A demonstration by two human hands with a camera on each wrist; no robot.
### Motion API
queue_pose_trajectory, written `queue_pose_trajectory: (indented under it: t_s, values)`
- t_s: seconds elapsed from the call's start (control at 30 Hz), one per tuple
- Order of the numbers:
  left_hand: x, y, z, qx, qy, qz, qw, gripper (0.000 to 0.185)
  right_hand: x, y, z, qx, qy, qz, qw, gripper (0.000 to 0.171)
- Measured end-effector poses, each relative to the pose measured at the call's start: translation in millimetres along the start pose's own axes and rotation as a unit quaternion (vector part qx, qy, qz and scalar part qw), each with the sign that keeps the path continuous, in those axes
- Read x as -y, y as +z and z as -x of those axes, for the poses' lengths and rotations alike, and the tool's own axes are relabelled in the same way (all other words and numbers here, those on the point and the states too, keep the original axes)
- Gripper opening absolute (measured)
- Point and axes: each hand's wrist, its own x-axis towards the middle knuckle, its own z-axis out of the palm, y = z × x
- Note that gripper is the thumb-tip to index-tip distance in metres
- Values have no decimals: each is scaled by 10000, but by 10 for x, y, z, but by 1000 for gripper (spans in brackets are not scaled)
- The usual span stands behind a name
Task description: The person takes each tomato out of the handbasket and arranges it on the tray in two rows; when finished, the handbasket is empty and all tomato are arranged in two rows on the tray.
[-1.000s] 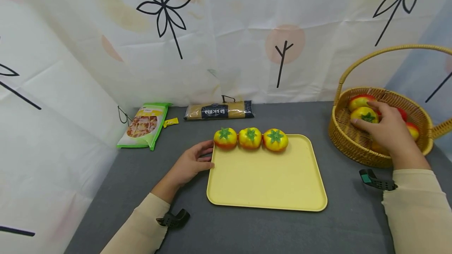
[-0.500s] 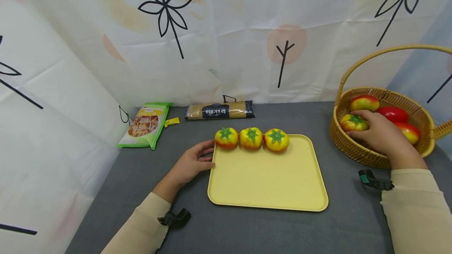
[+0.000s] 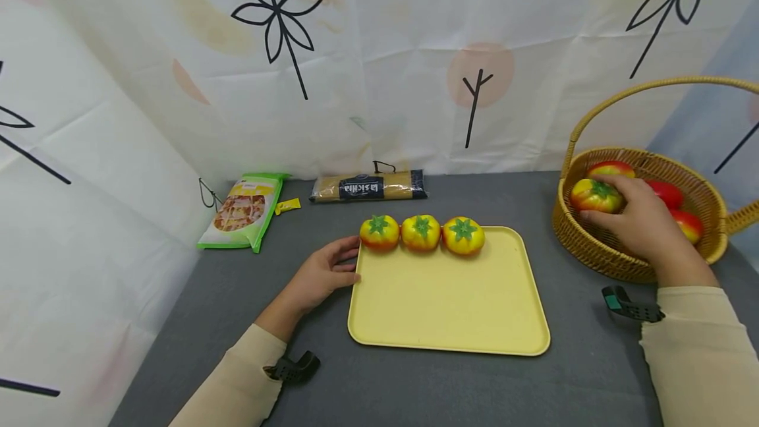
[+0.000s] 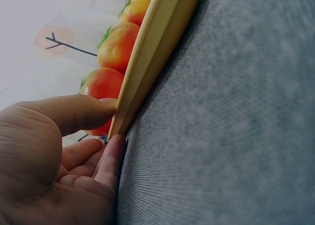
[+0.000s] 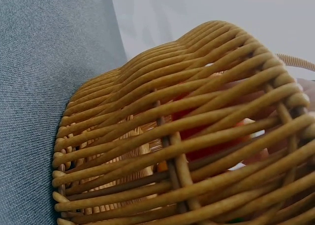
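My right hand [image 3: 637, 223] grips a yellow-red toy tomato [image 3: 595, 196] with a green star-shaped top, inside the wicker basket [image 3: 599, 259]. Basket weave [image 5: 172, 131] hides most of that hand in the right wrist view. My left hand [image 3: 323, 272] is at the left edge of the yellow tray [image 3: 450, 302]. Seen from the left wrist, its thumb [image 4: 93, 112] lies on the tray rim and a fingertip meets the lower side. Three similar tomatoes [image 3: 421, 232] sit in a row along the tray's far edge, the leftmost near my left fingers.
More red and yellow-red produce [image 3: 688, 224] lies in the basket, whose tall handle [image 3: 658, 84] arches over it. At the back are a green-edged food bag [image 3: 243, 209], a small yellow packet [image 3: 287, 205] and a pasta pack [image 3: 367, 186]. A patterned curtain [image 3: 403, 84] hangs behind.
My right hand shifted left within the basket onto the tomato, then raised it slightly toward the back. My left hand and the tray have stayed in place.
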Motion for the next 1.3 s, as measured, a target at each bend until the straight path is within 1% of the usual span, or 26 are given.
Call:
queue_pose_trajectory:
  t_s: [0.17,0.47,0.73,0.93,1.07,1.3]
  values:
    - [15,-6,-1,21,34,-8,10000,81,34,-4,21,-200,30,-63,9998,67]
    - [18,-4,-4,20,14,-22,10000,81,154,-63,61,-337,99,-223,9991,67]
    - [24,-9,-3,33,16,-7,10000,81,320,-113,81,-480,-134,-331,9982,68]
    - [25,-11,2,39,34,-11,10000,81,472,-137,113,-393,-175,-410,9982,70]
    - [26,-9,4,38,43,-5,10000,81,581,-136,128,-302,-299,-552,9976,71]
    - [37,-13,-2,36,50,14,10000,81,736,-95,157,78,-434,-799,9958,72]
